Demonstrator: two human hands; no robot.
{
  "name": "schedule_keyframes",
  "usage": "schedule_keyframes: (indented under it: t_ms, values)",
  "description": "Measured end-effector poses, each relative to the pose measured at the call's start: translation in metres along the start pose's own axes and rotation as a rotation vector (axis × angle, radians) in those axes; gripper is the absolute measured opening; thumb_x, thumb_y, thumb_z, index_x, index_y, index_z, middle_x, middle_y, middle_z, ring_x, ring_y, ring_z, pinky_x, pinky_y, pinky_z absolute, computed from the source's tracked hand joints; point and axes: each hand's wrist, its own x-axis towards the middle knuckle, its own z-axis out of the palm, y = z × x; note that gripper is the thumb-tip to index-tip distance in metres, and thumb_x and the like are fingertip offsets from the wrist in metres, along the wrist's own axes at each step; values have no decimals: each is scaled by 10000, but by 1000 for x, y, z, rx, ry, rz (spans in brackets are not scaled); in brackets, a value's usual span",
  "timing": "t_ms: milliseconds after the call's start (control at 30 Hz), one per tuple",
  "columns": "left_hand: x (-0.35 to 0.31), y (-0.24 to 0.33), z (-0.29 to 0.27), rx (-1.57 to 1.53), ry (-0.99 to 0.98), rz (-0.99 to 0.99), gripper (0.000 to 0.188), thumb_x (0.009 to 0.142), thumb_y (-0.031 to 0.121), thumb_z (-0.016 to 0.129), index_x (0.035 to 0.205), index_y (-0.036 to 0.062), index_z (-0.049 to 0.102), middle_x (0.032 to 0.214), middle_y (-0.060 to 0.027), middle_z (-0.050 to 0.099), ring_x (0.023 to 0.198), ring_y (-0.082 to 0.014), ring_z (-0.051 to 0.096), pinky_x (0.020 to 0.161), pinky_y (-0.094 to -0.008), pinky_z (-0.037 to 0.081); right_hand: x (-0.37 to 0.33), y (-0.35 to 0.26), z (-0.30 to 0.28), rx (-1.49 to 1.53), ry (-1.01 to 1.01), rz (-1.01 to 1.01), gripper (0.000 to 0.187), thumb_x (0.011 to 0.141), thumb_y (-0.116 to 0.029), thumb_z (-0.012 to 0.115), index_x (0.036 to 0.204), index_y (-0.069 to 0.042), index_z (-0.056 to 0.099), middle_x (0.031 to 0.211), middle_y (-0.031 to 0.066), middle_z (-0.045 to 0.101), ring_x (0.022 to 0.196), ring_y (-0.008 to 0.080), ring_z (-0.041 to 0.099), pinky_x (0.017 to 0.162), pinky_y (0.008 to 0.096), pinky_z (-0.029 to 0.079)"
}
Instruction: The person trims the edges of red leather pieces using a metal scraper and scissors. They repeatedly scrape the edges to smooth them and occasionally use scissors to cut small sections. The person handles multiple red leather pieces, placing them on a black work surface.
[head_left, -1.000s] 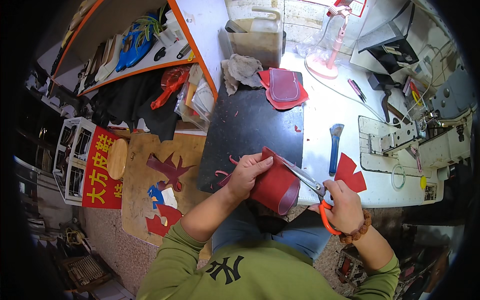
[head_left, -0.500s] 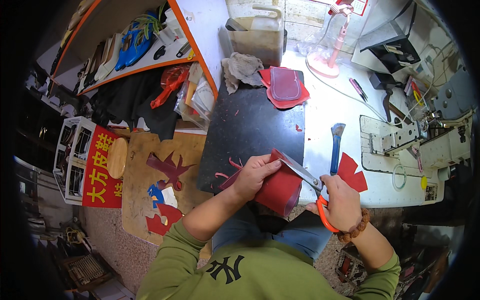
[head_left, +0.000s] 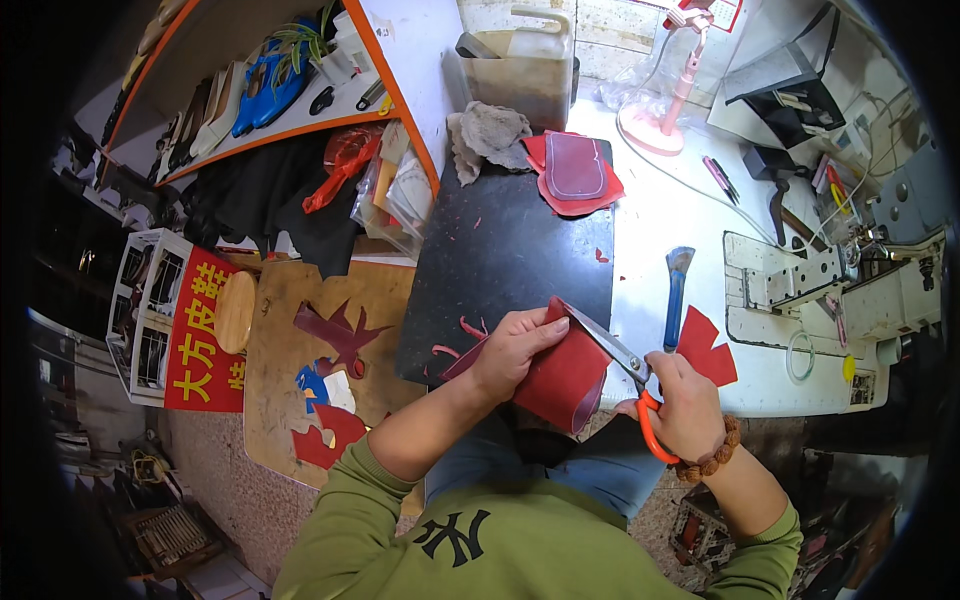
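Note:
My left hand [head_left: 522,352] pinches the upper left part of a red piece of leather [head_left: 563,378], which hangs over the table's front edge. Its lower right corner curls, showing a darker side with a pale marked line. In my right hand [head_left: 682,405] are scissors [head_left: 625,360] with orange handles, fingers through the loops. The blades point up and left, lying along the leather's top edge close to my left thumb. Whether they are fully closed I cannot make out. Thin red trimmings [head_left: 470,328] lie beside my left hand on a black mat [head_left: 510,255].
Stacked red leather pieces [head_left: 575,175] and a grey rag [head_left: 490,135] lie at the mat's far end. Right of the scissors are a blue-handled blade tool [head_left: 676,300] and a red scrap [head_left: 706,347]. A sewing machine [head_left: 850,275] stands far right; leather scraps [head_left: 340,335] lie on a wooden board [head_left: 270,400].
The view has shifted very slightly. The scissors' blades look a little more closed along the leather's edge; both hands keep nearly the same place.

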Motion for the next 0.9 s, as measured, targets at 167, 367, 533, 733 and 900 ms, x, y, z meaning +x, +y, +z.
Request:
schedule_keyframes:
  t_ms: [167, 367, 533, 733, 900]
  values:
    - [0, 1, -1, 22, 6, -2, 289, 1018, 202, 455, 1123, -24, 601, 1027, -86, 671, 869, -113, 639, 817, -254, 510, -1, 2, 2, -52, 43, -47, 562, 711, -409, 799, 1068, -48, 561, 829, 121, 572, 761, 322, 619, 621, 401, 516]
    - [2, 2, -1, 12, -25, 20, 310, 1025, 199, 404, 1153, -21, 580, 1043, -75, 657, 913, -110, 619, 855, -247, 484, 2, -3, 1, -29, 2, 23, 601, 705, -466, 781, 1084, -57, 556, 847, 113, 569, 776, 314, 617, 624, 398, 513]
    - [2, -1, 4, 43, -51, 29, 304, 1020, 177, 402, 1173, -24, 571, 1061, -75, 649, 924, -115, 616, 860, -250, 482, 8, -8, 1, -84, -9, 17, 640, 695, -485, 776, 1108, -53, 547, 875, 118, 559, 810, 322, 604, 650, 401, 510]
    - [3, 1, 2, 45, -41, -4, 299, 1020, 173, 404, 1176, -20, 571, 1054, -64, 646, 909, -102, 610, 845, -245, 484, 10, -8, 5, -26, -2, 32, 615, 706, -440, 787, 1109, -44, 544, 875, 129, 558, 811, 337, 602, 652, 412, 509]
    - [2, 3, 1, 49, -51, 1, 301, 1020, 178, 408, 1171, -21, 577, 1043, -58, 647, 899, -95, 605, 833, -238, 484, 8, -7, 7, -3, 9, 20, 564, 721, -381, 793, 1099, -43, 549, 857, 134, 563, 788, 344, 609, 632, 421, 509]
